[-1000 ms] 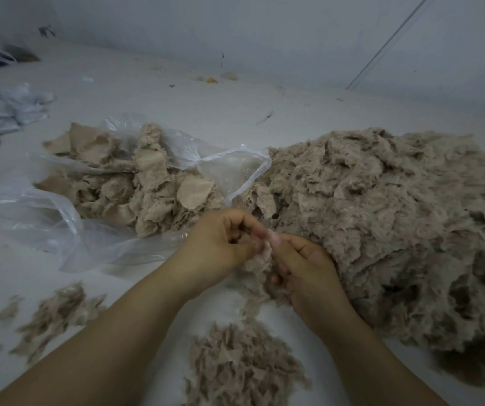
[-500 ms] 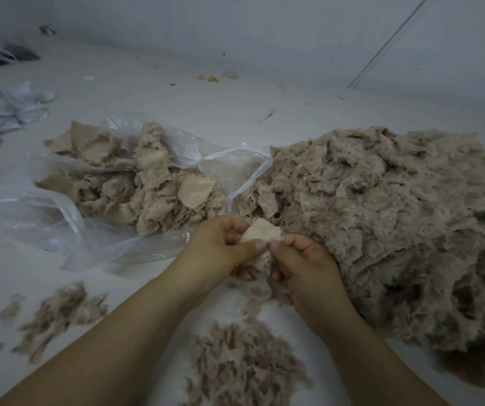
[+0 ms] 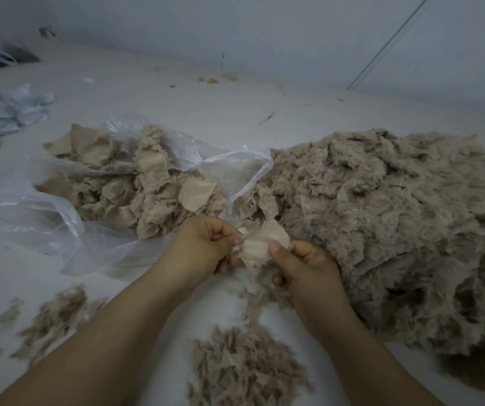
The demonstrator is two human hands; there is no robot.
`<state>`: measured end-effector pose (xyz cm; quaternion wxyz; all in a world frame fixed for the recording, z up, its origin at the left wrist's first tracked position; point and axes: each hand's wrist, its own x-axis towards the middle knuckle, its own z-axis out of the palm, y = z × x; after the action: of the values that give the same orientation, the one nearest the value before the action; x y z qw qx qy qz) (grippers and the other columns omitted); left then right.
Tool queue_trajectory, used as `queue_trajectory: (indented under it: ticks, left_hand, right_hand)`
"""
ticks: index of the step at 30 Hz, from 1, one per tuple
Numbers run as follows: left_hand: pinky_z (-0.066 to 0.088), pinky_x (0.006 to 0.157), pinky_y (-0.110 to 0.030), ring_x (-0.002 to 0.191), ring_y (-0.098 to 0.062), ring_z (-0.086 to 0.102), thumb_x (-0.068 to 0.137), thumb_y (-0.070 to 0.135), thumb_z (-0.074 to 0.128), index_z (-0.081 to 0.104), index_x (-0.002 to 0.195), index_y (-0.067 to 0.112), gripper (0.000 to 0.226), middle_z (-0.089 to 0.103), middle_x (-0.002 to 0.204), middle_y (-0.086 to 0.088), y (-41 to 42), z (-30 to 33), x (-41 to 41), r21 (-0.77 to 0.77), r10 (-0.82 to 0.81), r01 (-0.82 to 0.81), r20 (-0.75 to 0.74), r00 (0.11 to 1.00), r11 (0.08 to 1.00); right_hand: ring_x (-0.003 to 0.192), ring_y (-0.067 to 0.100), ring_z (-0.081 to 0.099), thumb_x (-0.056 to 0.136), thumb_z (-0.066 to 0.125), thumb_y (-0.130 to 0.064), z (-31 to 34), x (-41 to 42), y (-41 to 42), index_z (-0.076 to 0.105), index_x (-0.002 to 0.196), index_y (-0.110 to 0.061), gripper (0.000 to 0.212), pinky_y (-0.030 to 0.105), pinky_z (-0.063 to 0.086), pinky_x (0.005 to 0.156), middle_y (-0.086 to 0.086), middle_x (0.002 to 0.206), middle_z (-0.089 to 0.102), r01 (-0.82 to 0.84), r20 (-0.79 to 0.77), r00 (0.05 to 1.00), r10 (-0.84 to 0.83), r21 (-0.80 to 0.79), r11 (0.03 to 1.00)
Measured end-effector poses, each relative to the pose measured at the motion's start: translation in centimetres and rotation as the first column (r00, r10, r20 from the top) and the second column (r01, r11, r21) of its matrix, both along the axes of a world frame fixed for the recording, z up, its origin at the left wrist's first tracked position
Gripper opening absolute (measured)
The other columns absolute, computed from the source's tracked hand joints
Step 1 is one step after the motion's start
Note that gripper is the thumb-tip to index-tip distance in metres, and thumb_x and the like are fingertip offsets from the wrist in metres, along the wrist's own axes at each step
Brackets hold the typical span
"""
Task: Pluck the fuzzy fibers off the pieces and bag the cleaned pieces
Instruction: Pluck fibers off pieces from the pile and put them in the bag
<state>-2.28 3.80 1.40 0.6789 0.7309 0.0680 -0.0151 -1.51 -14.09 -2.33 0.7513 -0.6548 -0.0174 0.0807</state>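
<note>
Beige piece (image 3: pixel 260 244) between both hands (pinched)

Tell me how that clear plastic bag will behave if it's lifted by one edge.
The clear plastic bag looks thin and crumpled, so it would probably sag limply. Its mouth lies open beside the left hand, so the fuzzy pieces heaped inside could spill out. It likely weighs little.

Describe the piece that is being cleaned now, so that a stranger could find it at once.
Between the clear plastic bag and the big fuzzy tan heap, the left hand and right hand meet. They pinch one small beige fabric piece, the only piece off the table.
</note>
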Motion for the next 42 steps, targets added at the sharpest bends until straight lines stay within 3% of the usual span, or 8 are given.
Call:
queue_trajectory:
  ticks: [5,9,13,16,23,28,34,42]
  left_hand:
    - [0.034,0.039,-0.019,0.039,-0.013,0.041,0.098,0.011,0.056,0.067,0.077,-0.002,0.027,0.054,0.050,-0.007,-0.4,-0.7,-0.2,-0.034,0.082,-0.083,-0.034,0.996,0.996]
    - [0.031,0.037,-0.019,0.036,-0.014,0.040,0.073,0.063,0.067,0.062,0.078,0.000,0.064,0.050,0.051,-0.004,-1.3,-0.3,-1.1,-0.034,-0.063,0.062,-0.045,0.997,0.997]
    - [0.035,0.035,-0.019,0.034,-0.012,0.045,0.086,0.014,0.073,0.069,0.079,0.004,0.012,0.064,0.057,-0.005,-2.1,-0.5,-1.8,-0.143,-0.232,0.223,-0.049,0.971,0.964]
    - [0.042,0.036,-0.022,0.036,-0.017,0.052,0.085,-0.001,0.069,0.063,0.075,-0.003,0.012,0.064,0.061,-0.017,-1.0,-0.6,-1.4,-0.164,-0.254,0.235,-0.107,0.961,0.958]
    - [0.048,0.035,-0.026,0.036,-0.020,0.056,0.065,0.003,0.074,0.064,0.074,-0.009,0.018,0.063,0.063,-0.024,2.5,0.6,-1.2,-0.108,-0.326,0.310,-0.205,0.923,0.945]
    - [0.054,0.045,-0.033,0.046,-0.032,0.060,0.060,0.019,0.089,0.061,0.098,-0.003,0.053,0.060,0.068,-0.030,1.6,1.1,-1.0,-0.100,-0.325,0.312,-0.172,0.930,0.945]
    - [0.048,0.037,-0.026,0.035,-0.024,0.054,0.083,0.000,0.072,0.062,0.077,-0.002,0.012,0.058,0.051,-0.022,0.5,0.4,-0.6,-0.037,-0.153,0.150,-0.095,0.984,0.988]
    - [0.047,0.037,-0.025,0.034,-0.020,0.050,0.087,0.002,0.068,0.066,0.072,0.000,0.015,0.054,0.046,-0.016,3.1,1.7,-1.0,0.114,-0.329,0.353,-0.186,0.926,0.929]
  right_hand:
    - [0.054,0.012,0.048,0.085,0.072,-0.036,0.0,0.0,0.1,0.067,0.082,0.003,0.040,0.033,0.042,0.057,0.010,0.065,0.054,0.001,0.024,1.000,-0.001,-0.013,1.000]
    - [0.057,0.017,0.048,0.085,0.072,-0.037,0.3,-0.2,0.0,0.067,0.074,-0.004,0.036,0.034,0.042,0.059,0.003,0.058,0.053,-0.005,0.031,1.000,0.005,-0.012,1.000]
    - [0.065,0.038,0.062,0.087,0.070,-0.034,0.3,-0.2,-0.1,0.067,0.076,0.001,0.036,0.044,0.056,0.066,0.026,0.070,0.062,-0.059,0.009,0.998,0.058,0.092,0.994]
    - [0.065,0.032,0.059,0.083,0.070,-0.040,0.3,-0.2,-0.1,0.066,0.081,0.005,0.045,0.039,0.051,0.063,0.036,0.075,0.060,-0.041,0.020,0.999,0.040,0.064,0.997]
    - [0.058,0.007,0.050,0.087,0.071,-0.032,-0.2,0.0,-0.2,0.076,0.081,-0.011,0.022,0.021,0.047,0.054,0.003,0.069,0.058,-0.022,0.002,1.000,0.022,0.077,0.997]
    - [0.058,0.008,0.054,0.090,0.069,-0.029,0.2,-0.1,-0.1,0.077,0.087,-0.010,0.021,0.023,0.047,0.054,0.007,0.074,0.067,-0.034,0.012,0.999,0.034,0.046,0.998]
    - [0.056,0.008,0.053,0.086,0.071,-0.031,0.1,-0.1,-0.2,0.077,0.088,-0.009,0.023,0.023,0.047,0.054,0.005,0.073,0.067,-0.039,-0.005,0.999,0.039,0.070,0.997]
    - [0.048,0.006,0.047,0.076,0.072,-0.041,-0.2,0.1,-0.1,0.059,0.077,0.005,0.048,0.031,0.042,0.056,-0.004,0.055,0.043,-0.020,0.030,0.999,0.019,0.025,0.999]
